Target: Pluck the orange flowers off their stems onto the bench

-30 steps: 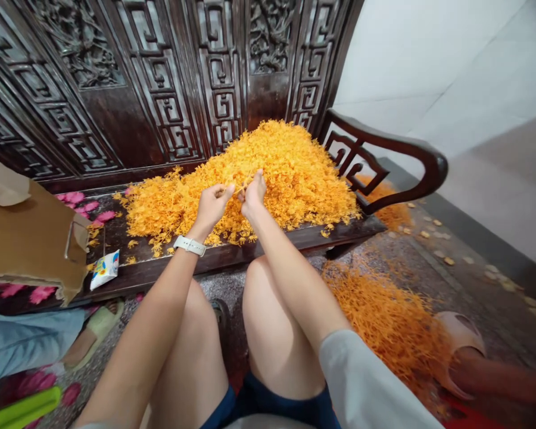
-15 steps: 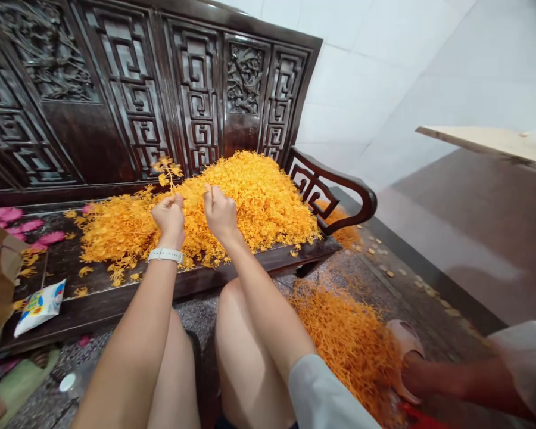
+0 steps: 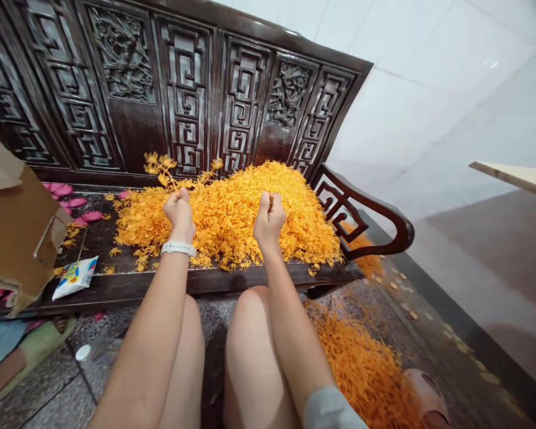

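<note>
My left hand (image 3: pixel 180 215), with a pale watch band at its wrist, is closed around the stem of a branching yellow-orange plastic flower sprig (image 3: pixel 161 167). Small petal pieces stick out at the sprig's upper end. Apart from it to the right, my right hand (image 3: pixel 268 223) is raised with thumb and fingers pressed together; whatever it pinches, if anything, is too small to tell. Behind and below both hands a large heap of yellow-orange plastic flower pieces (image 3: pixel 232 226) covers the seat of the dark carved wooden bench (image 3: pixel 196 285).
A cardboard box (image 3: pixel 18 232), pink flower pieces (image 3: pixel 92 215) and a white packet (image 3: pixel 75 277) are on the bench's left. Orange stringy scraps (image 3: pixel 361 363) lie on the floor at right, by another person's sandal (image 3: pixel 424 390). A green sandal (image 3: pixel 42 351) shows at lower left.
My right hand has moved right, away from my left hand, which still holds the sprig. The view has shifted left, bringing more of the cardboard box into sight.
</note>
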{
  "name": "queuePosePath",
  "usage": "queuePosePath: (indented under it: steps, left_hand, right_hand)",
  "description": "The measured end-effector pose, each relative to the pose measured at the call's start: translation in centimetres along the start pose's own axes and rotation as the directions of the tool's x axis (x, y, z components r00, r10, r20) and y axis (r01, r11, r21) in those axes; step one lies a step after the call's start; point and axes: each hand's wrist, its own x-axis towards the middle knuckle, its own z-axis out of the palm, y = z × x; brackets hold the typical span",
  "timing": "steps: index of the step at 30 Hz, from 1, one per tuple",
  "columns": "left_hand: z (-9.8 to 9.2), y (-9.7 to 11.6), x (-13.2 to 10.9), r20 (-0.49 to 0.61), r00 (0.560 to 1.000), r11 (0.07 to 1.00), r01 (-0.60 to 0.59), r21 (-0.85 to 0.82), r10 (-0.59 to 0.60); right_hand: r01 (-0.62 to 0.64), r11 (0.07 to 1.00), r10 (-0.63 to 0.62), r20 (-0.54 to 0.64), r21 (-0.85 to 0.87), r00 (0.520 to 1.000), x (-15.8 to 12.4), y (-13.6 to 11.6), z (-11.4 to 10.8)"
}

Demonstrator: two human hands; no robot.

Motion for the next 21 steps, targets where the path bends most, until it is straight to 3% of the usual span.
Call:
queuePosePath:
  steps: [3, 6, 11, 15, 18, 21]
  left_hand:
    - [0.6, 1.1, -1.2, -0.038, 0.999, 1.000, -0.023, 0.001, 0.023]
    - [0.6, 1.7, -2.0, 0.074, 0.987, 0.981, -0.152, 0.118, 0.144]
    - [0.7, 1.6, -2.6, 0.233, 0.932, 0.876, -0.344, 0.339, 0.276]
    - [1.5, 1.4, -3.5, 0.361, 0.886, 0.840, -0.417, 0.347, 0.291]
    - [2.0, 1.5, -4.3, 0.471, 0.843, 0.866, -0.419, 0.273, 0.259]
    - [2.2, 1.7, -4.8, 0.535, 0.801, 0.848, -0.460, 0.265, 0.268]
  right_hand:
    - [-0.122, 0.989, 0.134, 0.154, -0.090, 0.979, 0.3, 3.5, 1.4]
    - [-0.189, 0.969, 0.220, 0.203, -0.162, 0.954, 0.2, 5.4, 2.1]
    - [-0.036, 0.999, 0.045, 0.308, -0.036, 0.950, -0.4, 5.0, 1.7]
    - [0.119, 0.993, -0.102, 0.553, 0.004, 0.827, -1.0, 4.0, 1.3]
    - [0.091, 0.996, -0.084, 0.640, 0.022, 0.764, -1.3, 4.0, 1.5]
    - [-0.026, 0.996, -0.038, 0.638, 0.089, 0.769, -1.4, 4.6, 2.1]
